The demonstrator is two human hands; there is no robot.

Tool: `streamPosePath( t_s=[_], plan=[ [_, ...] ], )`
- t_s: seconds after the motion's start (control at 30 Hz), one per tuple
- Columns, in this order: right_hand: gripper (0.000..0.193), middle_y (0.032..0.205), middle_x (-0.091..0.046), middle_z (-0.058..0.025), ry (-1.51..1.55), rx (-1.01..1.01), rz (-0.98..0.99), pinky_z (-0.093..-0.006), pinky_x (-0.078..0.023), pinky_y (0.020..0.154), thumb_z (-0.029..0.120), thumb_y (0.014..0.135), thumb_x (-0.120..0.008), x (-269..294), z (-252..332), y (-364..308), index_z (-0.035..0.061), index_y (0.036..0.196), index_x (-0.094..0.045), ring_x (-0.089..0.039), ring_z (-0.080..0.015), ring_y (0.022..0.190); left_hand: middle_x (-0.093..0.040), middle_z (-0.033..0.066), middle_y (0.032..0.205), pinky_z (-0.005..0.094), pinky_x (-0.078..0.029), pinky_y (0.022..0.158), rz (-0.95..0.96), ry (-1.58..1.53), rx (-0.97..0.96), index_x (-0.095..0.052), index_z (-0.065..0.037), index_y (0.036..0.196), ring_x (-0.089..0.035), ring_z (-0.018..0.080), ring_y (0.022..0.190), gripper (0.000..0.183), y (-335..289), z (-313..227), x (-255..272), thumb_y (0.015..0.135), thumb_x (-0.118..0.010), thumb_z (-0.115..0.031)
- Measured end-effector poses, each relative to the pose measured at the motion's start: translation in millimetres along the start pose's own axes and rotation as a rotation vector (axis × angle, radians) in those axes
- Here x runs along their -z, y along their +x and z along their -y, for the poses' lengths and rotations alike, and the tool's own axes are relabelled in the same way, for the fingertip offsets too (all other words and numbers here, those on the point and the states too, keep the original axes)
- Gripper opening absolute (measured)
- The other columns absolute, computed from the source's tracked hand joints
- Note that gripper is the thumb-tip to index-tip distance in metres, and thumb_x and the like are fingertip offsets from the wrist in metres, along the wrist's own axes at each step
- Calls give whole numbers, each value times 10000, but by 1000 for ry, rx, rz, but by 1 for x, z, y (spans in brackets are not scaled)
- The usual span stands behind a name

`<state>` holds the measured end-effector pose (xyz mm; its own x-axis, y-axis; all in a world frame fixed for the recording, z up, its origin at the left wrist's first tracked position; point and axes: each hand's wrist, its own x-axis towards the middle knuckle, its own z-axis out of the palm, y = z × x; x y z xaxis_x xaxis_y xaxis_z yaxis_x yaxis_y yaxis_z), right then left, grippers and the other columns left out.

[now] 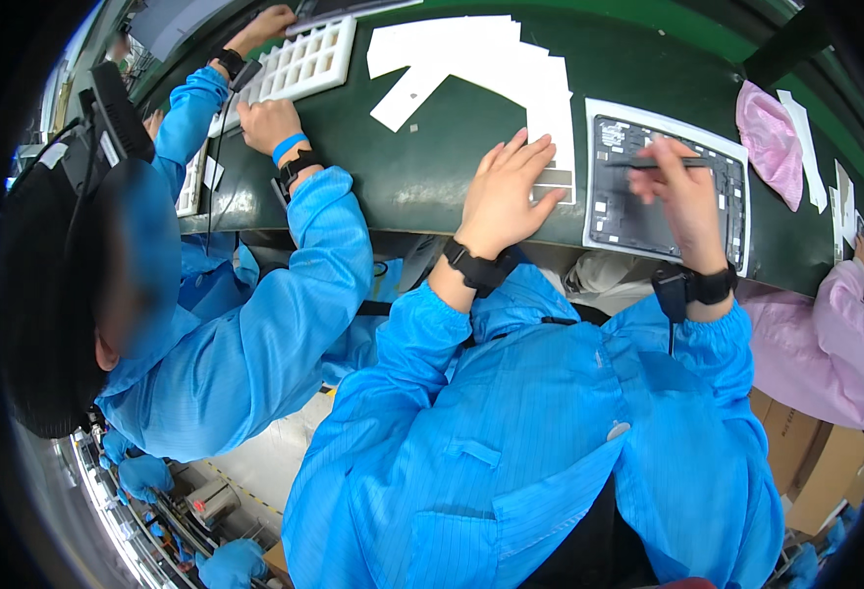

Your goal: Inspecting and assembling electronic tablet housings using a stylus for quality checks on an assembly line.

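Note:
My left hand (pixel 509 194) lies flat with its fingers apart on the end of a white label sheet (pixel 552 93). Grey strips (pixel 553 179) show on that sheet beside my thumb. In my right hand (pixel 685 191), closed and a little blurred, are slim black tweezers (pixel 638 162), held level over a black rectangular panel (pixel 619 218). Small white and grey pieces dot the panel, which rests on a white sheet (pixel 670 110). My right hand and the tweezers hide part of the panel's middle.
More white sheets (pixel 442 44) overlap on the green table (pixel 403 187). A co-worker in blue (pixel 245 363) works at left near a white compartment tray (pixel 304 64). At right lie a pink cloth (pixel 768 147) and white strips (pixel 803 147); someone in pink (pixel 815 334) sits beyond.

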<state>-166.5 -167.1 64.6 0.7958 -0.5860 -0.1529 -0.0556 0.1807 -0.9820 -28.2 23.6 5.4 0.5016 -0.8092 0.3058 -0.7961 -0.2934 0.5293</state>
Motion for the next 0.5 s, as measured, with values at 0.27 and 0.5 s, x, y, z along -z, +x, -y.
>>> streamPosePath(
  t_s=[0.27,0.5],
  plan=[
    [258,678,-626,-11,-345,120,31,-189,-420,547,257,903,-673,-40,-36,17,4,853,-659,-545,-47,596,-580,62,1312,457,-343,1072,-65,-1,-26,-625,-67,1205,-453,298,1300,557,0,4,0,745,-746,-356],
    [236,685,-633,-12,-355,129,42,-196,-422,555,253,910,-663,-35,-47,20,21,866,-652,-547,-51,604,-613,54,1274,453,-352,1067,-90,-19,-29,-647,-76,1177,-492,285,1268,505,0,6,-1,753,-749,-329]
  ],
)
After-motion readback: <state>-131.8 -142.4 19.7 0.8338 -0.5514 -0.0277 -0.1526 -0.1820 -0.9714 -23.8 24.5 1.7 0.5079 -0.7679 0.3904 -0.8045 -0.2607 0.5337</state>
